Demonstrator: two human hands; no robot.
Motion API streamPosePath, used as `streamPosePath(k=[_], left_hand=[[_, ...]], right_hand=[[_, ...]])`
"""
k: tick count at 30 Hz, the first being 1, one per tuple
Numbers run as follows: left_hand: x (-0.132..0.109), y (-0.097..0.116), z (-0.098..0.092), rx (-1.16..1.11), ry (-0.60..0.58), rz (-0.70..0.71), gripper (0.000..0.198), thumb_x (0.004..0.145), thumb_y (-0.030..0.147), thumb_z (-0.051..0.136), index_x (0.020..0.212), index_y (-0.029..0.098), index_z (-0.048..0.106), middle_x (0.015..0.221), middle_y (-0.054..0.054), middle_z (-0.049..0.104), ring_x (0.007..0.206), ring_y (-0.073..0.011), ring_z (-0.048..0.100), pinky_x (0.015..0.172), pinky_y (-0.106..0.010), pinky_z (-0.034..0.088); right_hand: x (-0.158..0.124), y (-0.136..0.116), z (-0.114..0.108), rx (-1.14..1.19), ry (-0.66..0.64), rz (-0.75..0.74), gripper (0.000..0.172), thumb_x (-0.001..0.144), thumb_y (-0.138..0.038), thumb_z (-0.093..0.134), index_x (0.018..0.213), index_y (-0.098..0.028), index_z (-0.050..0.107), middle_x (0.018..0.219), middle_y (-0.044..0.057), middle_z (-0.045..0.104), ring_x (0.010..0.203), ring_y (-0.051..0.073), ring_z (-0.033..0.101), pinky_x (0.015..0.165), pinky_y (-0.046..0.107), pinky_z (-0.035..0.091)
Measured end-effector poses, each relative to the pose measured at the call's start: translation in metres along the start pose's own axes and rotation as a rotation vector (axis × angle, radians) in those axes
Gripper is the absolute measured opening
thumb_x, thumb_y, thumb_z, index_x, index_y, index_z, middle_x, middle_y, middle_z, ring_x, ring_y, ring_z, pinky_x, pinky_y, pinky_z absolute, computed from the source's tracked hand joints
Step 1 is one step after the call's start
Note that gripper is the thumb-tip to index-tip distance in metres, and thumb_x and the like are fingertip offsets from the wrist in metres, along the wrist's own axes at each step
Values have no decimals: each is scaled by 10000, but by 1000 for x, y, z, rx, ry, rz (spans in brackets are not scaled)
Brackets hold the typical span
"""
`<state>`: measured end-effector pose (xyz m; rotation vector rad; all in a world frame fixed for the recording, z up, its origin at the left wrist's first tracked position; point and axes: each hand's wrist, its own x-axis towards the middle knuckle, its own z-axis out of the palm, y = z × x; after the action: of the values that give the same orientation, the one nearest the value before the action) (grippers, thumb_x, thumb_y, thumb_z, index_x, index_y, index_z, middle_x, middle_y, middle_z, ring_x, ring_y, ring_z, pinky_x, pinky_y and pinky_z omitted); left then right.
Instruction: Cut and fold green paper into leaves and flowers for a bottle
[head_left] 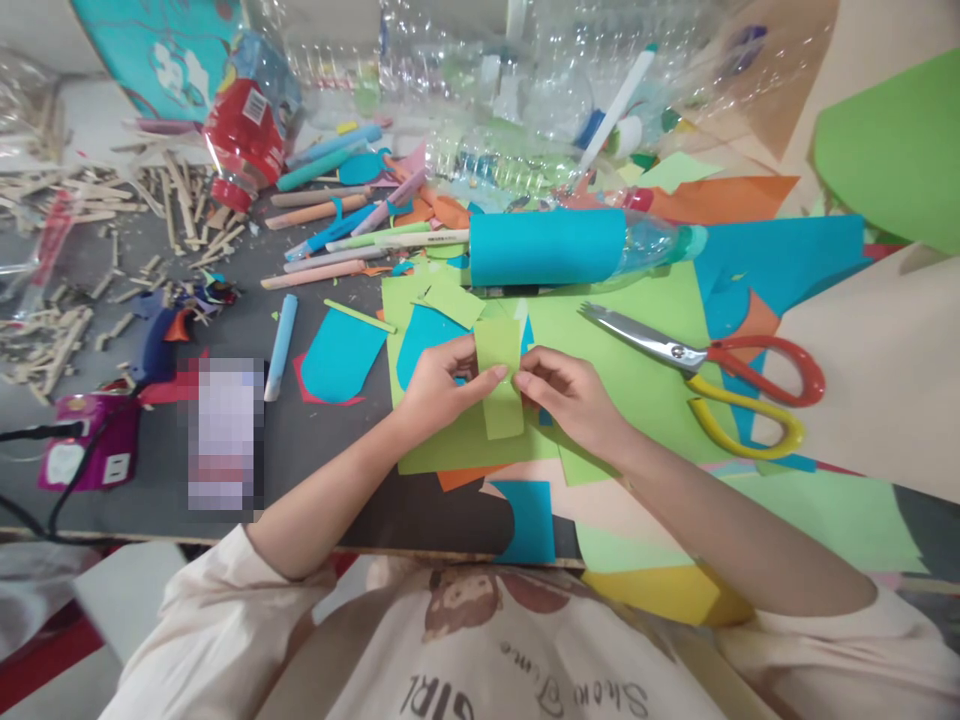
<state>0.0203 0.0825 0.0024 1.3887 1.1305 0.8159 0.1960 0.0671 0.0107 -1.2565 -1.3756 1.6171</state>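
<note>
Both hands pinch one light green paper strip above the green sheet in the middle of the table. My left hand grips the strip's left edge with thumb and fingers closed. My right hand pinches its right edge. The strip stands upright between them, its lower end hanging over the sheet. A blue rounded paper cut-out lies just behind my left hand.
Scissors with red and yellow handles lie to the right. A plastic bottle wrapped in blue paper lies behind. Markers, a red-labelled bottle, wooden stick scraps, a glue gun and coloured paper offcuts surround them.
</note>
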Motion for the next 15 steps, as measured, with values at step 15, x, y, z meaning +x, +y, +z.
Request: streamPosePath(k=[15], left_hand=[[1, 8, 1, 96, -62, 13, 364, 758, 456, 691, 624, 202, 466, 542, 51, 454, 511, -87, 445, 504, -221, 394]], right_hand=[[1, 4, 0, 30, 202, -98, 435, 790, -617, 650, 660, -222, 523, 541, -43, 512, 497, 101, 505, 505, 252, 450]])
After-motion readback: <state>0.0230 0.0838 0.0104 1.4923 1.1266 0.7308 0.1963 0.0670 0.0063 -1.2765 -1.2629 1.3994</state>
